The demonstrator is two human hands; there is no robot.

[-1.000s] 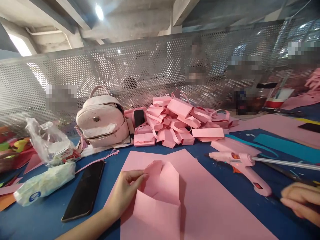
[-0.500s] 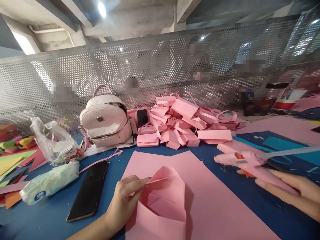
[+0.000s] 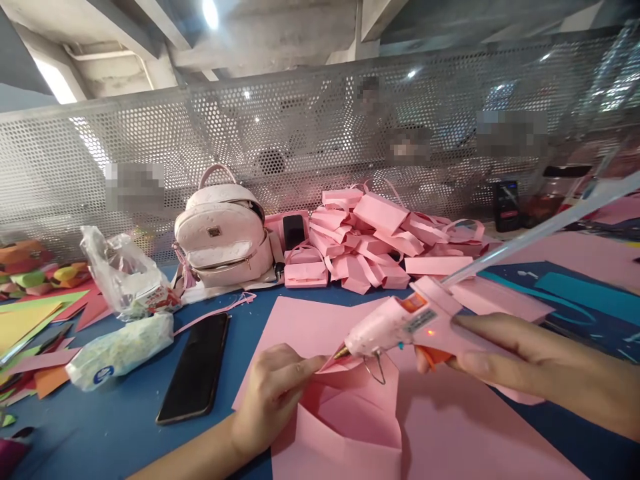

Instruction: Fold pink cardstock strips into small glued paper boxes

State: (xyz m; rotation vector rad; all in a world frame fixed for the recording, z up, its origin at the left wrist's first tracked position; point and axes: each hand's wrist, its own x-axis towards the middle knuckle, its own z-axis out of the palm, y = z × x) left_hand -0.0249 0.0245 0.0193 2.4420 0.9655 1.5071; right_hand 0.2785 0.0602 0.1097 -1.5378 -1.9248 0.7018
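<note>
While the blue table [image 3: 120, 447] stretches around my paper box [image 3: 345, 448], a pink sheet [image 3: 485, 443] lies beneath that box | glue gun [image 3: 435, 317]: box's right, my right hand [image 3: 540, 363] curled round it | left hand [image 3: 275, 387]: box's left, fingers pinching its flap [image 3: 345, 365] | nozzle [image 3: 342, 352]: at box's flap, contact unclear | step, I judge: gluing; next calls for steady flap, gentle trigger [image 3: 434, 358]

Soft light, dim ceiling [image 3: 280, 43]
Lamp [image 3: 211, 13] glares at 11 o'clock; shadow on sheet [image 3: 470, 430] at 5; edges stretched.
</note>
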